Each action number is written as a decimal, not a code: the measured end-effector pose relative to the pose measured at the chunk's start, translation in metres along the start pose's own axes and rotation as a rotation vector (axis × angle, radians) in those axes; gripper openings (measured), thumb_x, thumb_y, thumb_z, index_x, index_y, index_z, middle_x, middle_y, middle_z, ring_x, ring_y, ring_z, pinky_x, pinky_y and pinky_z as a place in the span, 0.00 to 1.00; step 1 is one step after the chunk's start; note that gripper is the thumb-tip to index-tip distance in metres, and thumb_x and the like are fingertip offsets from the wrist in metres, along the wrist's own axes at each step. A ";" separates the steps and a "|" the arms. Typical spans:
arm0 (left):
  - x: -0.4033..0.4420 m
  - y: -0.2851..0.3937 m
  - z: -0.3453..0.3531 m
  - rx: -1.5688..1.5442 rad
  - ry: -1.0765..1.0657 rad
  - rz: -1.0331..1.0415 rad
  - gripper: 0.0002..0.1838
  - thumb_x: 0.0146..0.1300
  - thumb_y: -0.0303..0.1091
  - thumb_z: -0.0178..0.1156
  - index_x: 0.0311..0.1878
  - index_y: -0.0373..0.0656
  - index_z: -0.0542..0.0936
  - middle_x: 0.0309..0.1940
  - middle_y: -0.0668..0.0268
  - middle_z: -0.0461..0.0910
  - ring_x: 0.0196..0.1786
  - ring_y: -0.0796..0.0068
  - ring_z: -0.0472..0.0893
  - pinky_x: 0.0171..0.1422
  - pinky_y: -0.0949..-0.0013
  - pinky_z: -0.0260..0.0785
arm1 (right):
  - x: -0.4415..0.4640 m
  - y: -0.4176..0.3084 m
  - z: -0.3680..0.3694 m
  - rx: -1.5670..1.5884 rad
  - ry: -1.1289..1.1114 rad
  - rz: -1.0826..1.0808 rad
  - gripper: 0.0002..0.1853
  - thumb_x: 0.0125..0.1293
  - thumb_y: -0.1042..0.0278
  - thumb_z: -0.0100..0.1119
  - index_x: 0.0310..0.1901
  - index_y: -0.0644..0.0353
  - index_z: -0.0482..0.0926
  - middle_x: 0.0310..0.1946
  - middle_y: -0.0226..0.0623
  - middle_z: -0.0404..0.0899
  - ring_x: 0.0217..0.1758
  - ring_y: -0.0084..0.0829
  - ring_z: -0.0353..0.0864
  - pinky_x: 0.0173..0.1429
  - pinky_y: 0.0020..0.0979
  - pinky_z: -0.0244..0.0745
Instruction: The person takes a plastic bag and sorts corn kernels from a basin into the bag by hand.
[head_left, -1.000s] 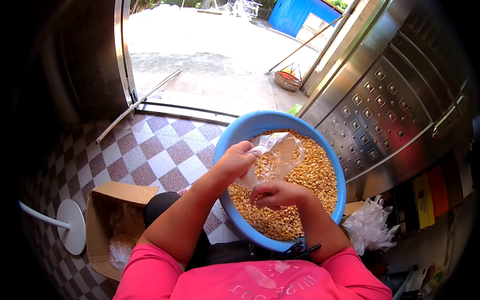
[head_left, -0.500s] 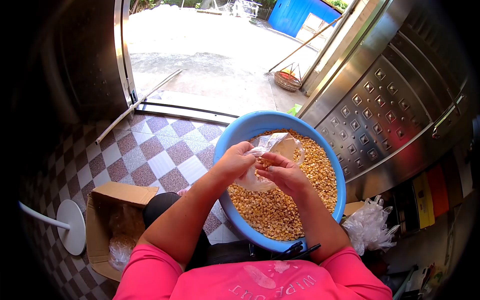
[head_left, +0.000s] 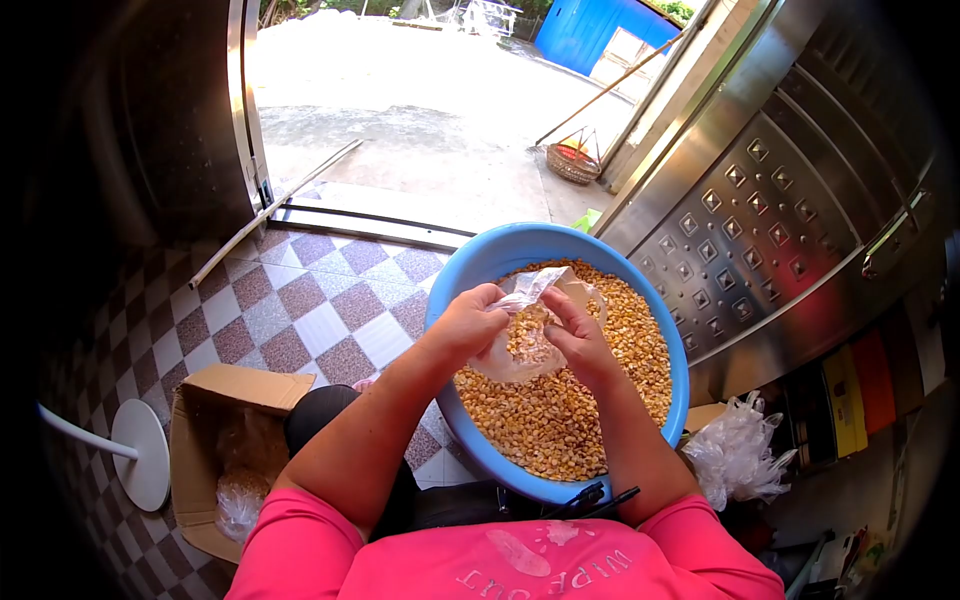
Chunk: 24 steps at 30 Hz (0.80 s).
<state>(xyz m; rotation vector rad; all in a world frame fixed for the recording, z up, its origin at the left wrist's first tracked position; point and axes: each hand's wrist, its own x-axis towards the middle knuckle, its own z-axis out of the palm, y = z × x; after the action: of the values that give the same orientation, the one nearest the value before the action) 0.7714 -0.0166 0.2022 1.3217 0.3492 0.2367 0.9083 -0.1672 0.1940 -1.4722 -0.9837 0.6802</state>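
A clear plastic bag (head_left: 522, 368) hangs over a blue tub (head_left: 455, 290) filled with yellow corn kernels (head_left: 545, 430). My left hand (head_left: 474, 322) is closed on the gathered left side of the bag's mouth. At the right side of the mouth is my right hand (head_left: 580, 345), its thumb and fingers apart and the fingertips against the plastic. Between them, kernels show in or through the clear bag. Whether a few kernels remain in my right palm is hidden.
A cardboard box (head_left: 200, 440) with a bagged bundle stands left, beside a white round base (head_left: 142, 455). Clear plastic bags (head_left: 740, 450) lie right of the tub. A metal door (head_left: 740, 240) stands open; a pole (head_left: 275, 212) crosses the threshold. Outside sits a basket (head_left: 573, 165).
My right hand's fingers have spread and shifted up along the bag's mouth; the kernels seen at its fingertips are no longer there. My left hand keeps its hold.
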 end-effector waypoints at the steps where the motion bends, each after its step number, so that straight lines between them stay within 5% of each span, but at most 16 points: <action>1: 0.000 0.001 0.000 0.006 -0.003 -0.006 0.09 0.59 0.29 0.53 0.42 0.38 0.73 0.22 0.71 0.71 0.16 0.85 0.67 0.18 0.79 0.58 | 0.000 0.002 -0.001 -0.228 0.009 -0.107 0.24 0.58 0.82 0.47 0.58 0.63 0.70 0.59 0.42 0.67 0.63 0.30 0.65 0.62 0.29 0.64; 5: 0.003 -0.005 -0.002 -0.004 -0.013 0.001 0.09 0.59 0.29 0.53 0.42 0.38 0.73 0.22 0.71 0.71 0.18 0.86 0.68 0.18 0.79 0.59 | -0.004 -0.010 -0.001 -0.410 -0.091 -0.140 0.17 0.63 0.79 0.49 0.54 0.64 0.72 0.50 0.39 0.74 0.53 0.26 0.74 0.56 0.27 0.70; 7: 0.003 -0.004 -0.002 -0.004 -0.006 -0.009 0.09 0.60 0.29 0.54 0.42 0.38 0.73 0.23 0.71 0.71 0.18 0.86 0.68 0.19 0.79 0.59 | -0.012 -0.030 -0.001 -0.004 -0.385 0.277 0.14 0.65 0.75 0.51 0.51 0.65 0.74 0.41 0.34 0.79 0.39 0.24 0.79 0.43 0.24 0.75; 8: 0.003 -0.004 -0.002 -0.004 -0.006 -0.009 0.09 0.60 0.29 0.54 0.42 0.38 0.73 0.23 0.71 0.71 0.18 0.86 0.68 0.19 0.79 0.59 | -0.015 -0.034 0.002 0.019 -0.499 0.299 0.13 0.66 0.67 0.53 0.49 0.62 0.76 0.33 0.30 0.80 0.30 0.19 0.79 0.32 0.21 0.74; 11: 0.002 -0.003 -0.001 -0.004 -0.006 -0.003 0.08 0.60 0.30 0.54 0.42 0.39 0.73 0.22 0.71 0.71 0.18 0.86 0.68 0.19 0.79 0.59 | -0.019 -0.044 0.019 -0.354 -0.737 0.497 0.13 0.65 0.67 0.54 0.49 0.61 0.76 0.35 0.33 0.79 0.32 0.20 0.79 0.33 0.23 0.75; 13: -0.001 0.002 0.001 0.009 0.017 0.002 0.08 0.61 0.31 0.55 0.40 0.39 0.73 0.21 0.72 0.70 0.17 0.86 0.67 0.18 0.78 0.59 | -0.025 -0.027 0.026 -0.462 -0.731 0.398 0.16 0.60 0.64 0.58 0.50 0.58 0.76 0.38 0.39 0.80 0.36 0.29 0.81 0.38 0.30 0.77; 15: 0.002 -0.003 0.001 0.012 0.022 -0.002 0.09 0.62 0.34 0.55 0.40 0.39 0.73 0.20 0.71 0.70 0.17 0.84 0.67 0.18 0.76 0.58 | -0.027 -0.012 0.028 -1.029 -0.807 0.032 0.21 0.57 0.62 0.59 0.52 0.59 0.75 0.43 0.46 0.79 0.41 0.39 0.80 0.48 0.35 0.74; 17: 0.004 -0.005 0.000 0.013 0.027 -0.003 0.11 0.63 0.36 0.56 0.40 0.38 0.74 0.19 0.70 0.70 0.16 0.83 0.67 0.18 0.75 0.57 | -0.027 -0.017 0.042 -1.046 -0.838 0.183 0.20 0.54 0.60 0.59 0.47 0.60 0.76 0.42 0.49 0.78 0.44 0.45 0.78 0.51 0.39 0.70; 20: 0.002 -0.002 -0.001 0.035 0.022 0.001 0.10 0.63 0.36 0.55 0.40 0.38 0.74 0.18 0.71 0.70 0.16 0.84 0.66 0.17 0.75 0.56 | -0.031 -0.009 0.059 -1.041 -1.005 0.255 0.12 0.55 0.61 0.58 0.37 0.60 0.75 0.33 0.45 0.79 0.37 0.44 0.79 0.42 0.40 0.71; 24: 0.001 -0.002 -0.002 0.032 0.010 0.005 0.10 0.63 0.36 0.55 0.40 0.38 0.73 0.18 0.71 0.69 0.15 0.84 0.66 0.17 0.75 0.57 | -0.034 -0.010 0.065 -1.014 -1.012 0.355 0.13 0.52 0.68 0.55 0.41 0.60 0.77 0.32 0.47 0.80 0.35 0.42 0.80 0.40 0.41 0.73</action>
<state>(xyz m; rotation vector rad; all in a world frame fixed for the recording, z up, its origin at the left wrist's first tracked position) 0.7713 -0.0153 0.1997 1.3537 0.3597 0.2431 0.8348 -0.1655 0.1901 -2.2526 -2.0626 1.3657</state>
